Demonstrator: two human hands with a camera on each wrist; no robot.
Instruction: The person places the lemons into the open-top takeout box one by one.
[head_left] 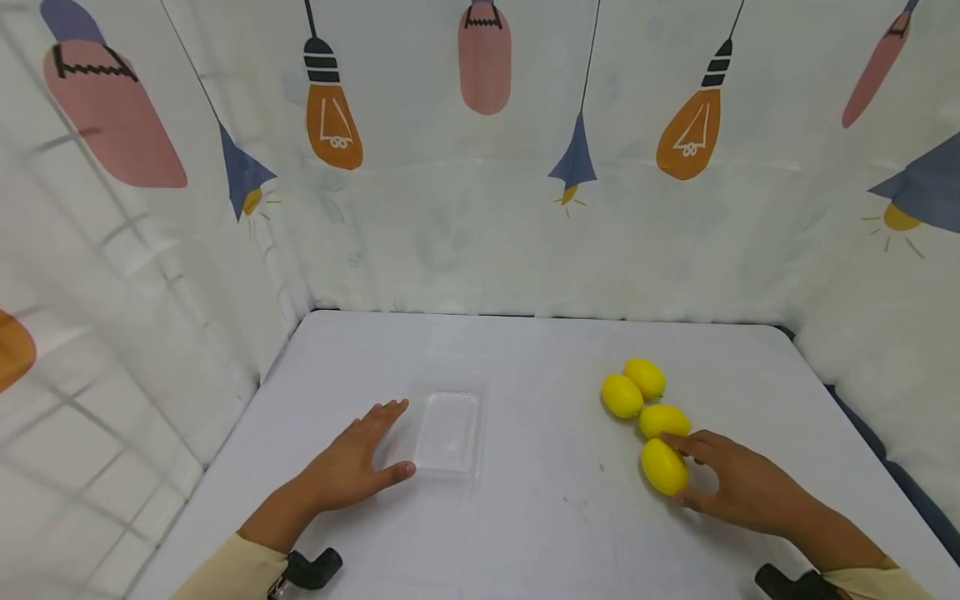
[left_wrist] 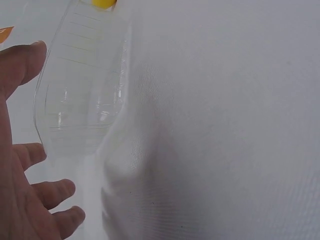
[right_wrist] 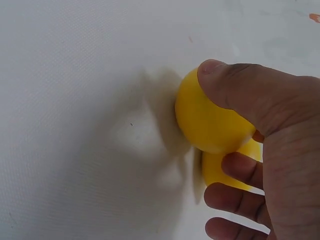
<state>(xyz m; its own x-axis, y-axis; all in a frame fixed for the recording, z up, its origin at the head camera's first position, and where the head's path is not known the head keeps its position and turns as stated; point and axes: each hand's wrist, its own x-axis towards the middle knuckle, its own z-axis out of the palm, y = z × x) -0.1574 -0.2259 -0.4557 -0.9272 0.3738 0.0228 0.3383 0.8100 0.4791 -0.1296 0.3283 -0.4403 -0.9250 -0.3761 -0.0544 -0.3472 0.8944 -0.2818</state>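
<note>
on the right side of the worktop (head_left: 525, 533) the right hand (head_left: 738, 487) has its grip curled around the nearest lemon (head_left: 663, 467), thumb on its near side, while the left hand (head_left: 348, 467) lies flat and relaxed beside the clear tray (head_left: 447, 433).

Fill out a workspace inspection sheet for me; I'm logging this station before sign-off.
Surface: white table, a few faint marks near the front.
Job's things: four yellow lemons clustered on the right; clear plastic tray, nothing in it, left of centre.
Clutter: nothing seen.
Hands: left hand flat on the table beside the tray; right hand grips the nearest lemon, thumb over it.
Cables: nothing seen.
Surroundings: white curtain with a lamp print on three sides.
</note>
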